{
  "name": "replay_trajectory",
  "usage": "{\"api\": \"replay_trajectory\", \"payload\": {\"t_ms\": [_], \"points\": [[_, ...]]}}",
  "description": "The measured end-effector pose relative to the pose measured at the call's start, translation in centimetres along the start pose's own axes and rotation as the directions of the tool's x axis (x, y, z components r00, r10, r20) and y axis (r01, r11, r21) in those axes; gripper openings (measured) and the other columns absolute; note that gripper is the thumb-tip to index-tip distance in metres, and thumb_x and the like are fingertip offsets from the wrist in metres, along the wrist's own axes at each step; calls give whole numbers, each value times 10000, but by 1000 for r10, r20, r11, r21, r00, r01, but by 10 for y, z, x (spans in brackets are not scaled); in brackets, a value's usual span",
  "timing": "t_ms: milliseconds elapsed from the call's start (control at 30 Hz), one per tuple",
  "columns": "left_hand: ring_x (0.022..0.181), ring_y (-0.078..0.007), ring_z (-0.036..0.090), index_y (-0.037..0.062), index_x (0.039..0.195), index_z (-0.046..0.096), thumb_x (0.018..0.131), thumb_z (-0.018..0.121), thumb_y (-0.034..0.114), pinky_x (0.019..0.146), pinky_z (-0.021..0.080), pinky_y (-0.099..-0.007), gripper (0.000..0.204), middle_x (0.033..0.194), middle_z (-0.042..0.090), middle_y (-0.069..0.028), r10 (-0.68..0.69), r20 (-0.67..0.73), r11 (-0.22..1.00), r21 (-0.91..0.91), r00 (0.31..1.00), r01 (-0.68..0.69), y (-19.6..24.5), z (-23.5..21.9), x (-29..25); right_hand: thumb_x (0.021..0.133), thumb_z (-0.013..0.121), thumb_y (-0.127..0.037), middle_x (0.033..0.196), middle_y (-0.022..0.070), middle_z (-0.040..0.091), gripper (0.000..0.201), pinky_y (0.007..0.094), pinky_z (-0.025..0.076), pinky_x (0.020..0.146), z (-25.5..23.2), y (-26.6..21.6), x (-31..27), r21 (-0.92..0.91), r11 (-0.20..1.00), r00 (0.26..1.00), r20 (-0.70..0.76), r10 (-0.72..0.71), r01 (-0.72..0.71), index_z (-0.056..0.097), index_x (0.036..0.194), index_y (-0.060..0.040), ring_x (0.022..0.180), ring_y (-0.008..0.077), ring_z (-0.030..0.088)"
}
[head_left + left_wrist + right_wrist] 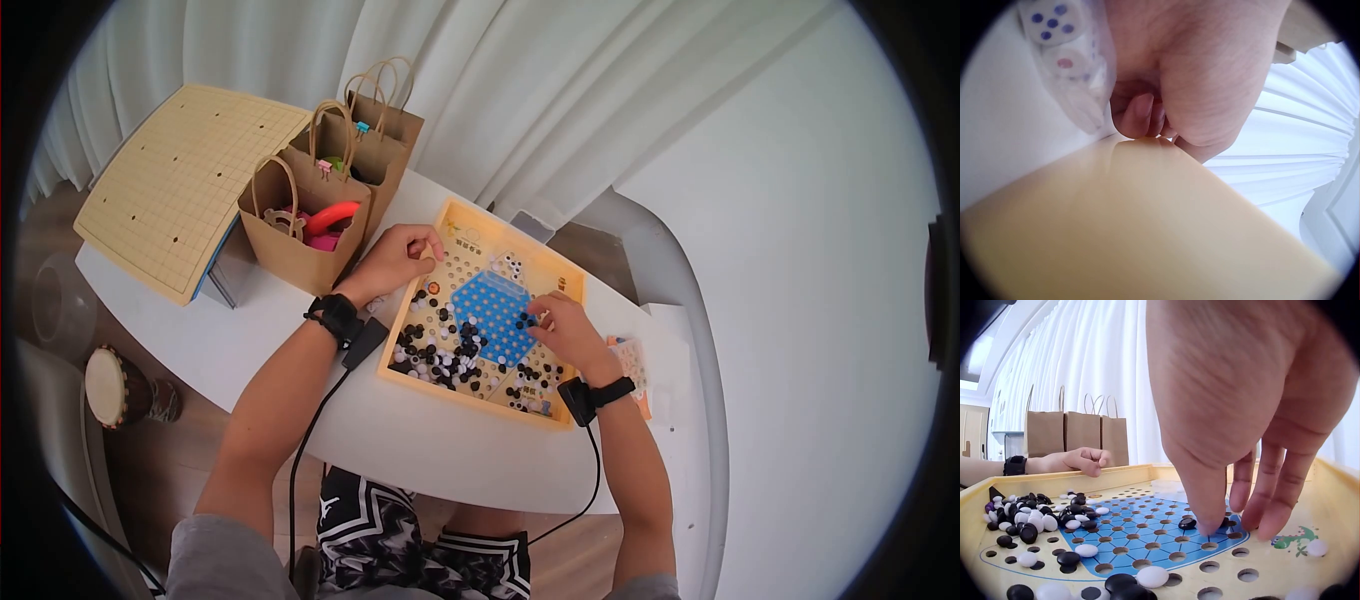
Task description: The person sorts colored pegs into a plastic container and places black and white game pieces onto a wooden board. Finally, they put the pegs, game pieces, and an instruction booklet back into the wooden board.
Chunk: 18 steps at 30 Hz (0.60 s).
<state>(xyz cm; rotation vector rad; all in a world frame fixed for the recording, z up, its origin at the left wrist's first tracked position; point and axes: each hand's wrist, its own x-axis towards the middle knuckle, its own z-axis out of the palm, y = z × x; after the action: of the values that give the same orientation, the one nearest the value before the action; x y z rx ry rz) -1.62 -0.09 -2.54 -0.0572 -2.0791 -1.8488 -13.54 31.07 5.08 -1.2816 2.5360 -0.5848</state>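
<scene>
My right hand (pixel 568 332) reaches over the blue hexagonal board (pixel 1147 528) inside a shallow yellow wooden box (pixel 484 405). Its thumb and fingertips close around a black game piece (pixel 1227 522) low over the board; the thumb partly hides it. Another black piece (pixel 1187 523) lies just beside the thumb. My left hand (pixel 402 258) rests at the box's far left edge, fingers loosely curled over the rim (pixel 1147 150). Close to that hand, a clear bag (pixel 1088 112) contains dice (pixel 1054 24). Many black and white pieces (pixel 440 360) lie heaped in the box's near left part.
Brown paper bags (pixel 305 250) with toys and clips stand left of the box. A large gridded board (pixel 190 190) leans beside them. Colourful printed packets (pixel 632 372) lie right of the box. White curtains (pixel 500 100) hang behind. A drum (pixel 115 388) stands on the floor.
</scene>
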Motion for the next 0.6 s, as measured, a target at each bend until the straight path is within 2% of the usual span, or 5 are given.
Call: {"api": "replay_trajectory", "payload": {"t_ms": [200, 267, 500, 567, 600], "points": [[637, -39, 323, 57, 870, 690, 809, 671, -12, 582, 272, -240, 94, 681, 313, 89, -11, -2, 1000, 24, 1000, 11, -3, 0, 0, 824, 815, -40, 995, 120, 698, 230, 328, 566, 736, -6, -10, -9, -42, 999, 999, -39, -33, 31, 672, 996, 11, 778, 211, 687], [637, -38, 320, 58, 870, 690, 809, 671, -12, 583, 269, -240, 95, 681, 313, 89, -8, -2, 1000, 14, 1000, 8, -4, 0, 0, 835, 825, -61, 884, 111, 714, 214, 331, 563, 719, -14, -24, -16, 60, 995, 976, 209, 65, -79, 672, 960, 20, 757, 196, 685], [632, -38, 317, 57, 864, 687, 812, 670, -10, 580, 262, -244, 86, 677, 309, 90, -16, 0, 999, 31, 1000, 16, 0, 0, 0, 859, 815, -72, 823, 102, 718, 176, 310, 555, 698, 6, -25, -32, 75, 997, 984, 175, -12, -1, 694, 947, 20, 760, 166, 692], [633, -37, 319, 56, 862, 686, 813, 671, -9, 580, 262, -244, 83, 678, 309, 91, -21, 2, 999, 37, 1000, 21, 2, 0, 0, 835, 796, -39, 837, 145, 713, 180, 353, 564, 728, 8, -26, -33, 138, 990, 984, 180, 6, -31, 687, 955, 39, 780, 261, 714], [648, -35, 315, 61, 861, 674, 822, 672, -4, 593, 260, -240, 76, 693, 301, 92, -31, 5, 999, 38, 1000, 30, 2, 0, -1, 835, 796, -39, 837, 145, 713, 180, 353, 564, 728, 7, -28, -32, 137, 990, 984, 178, 6, -31, 687, 955, 39, 780, 261, 714]]}}
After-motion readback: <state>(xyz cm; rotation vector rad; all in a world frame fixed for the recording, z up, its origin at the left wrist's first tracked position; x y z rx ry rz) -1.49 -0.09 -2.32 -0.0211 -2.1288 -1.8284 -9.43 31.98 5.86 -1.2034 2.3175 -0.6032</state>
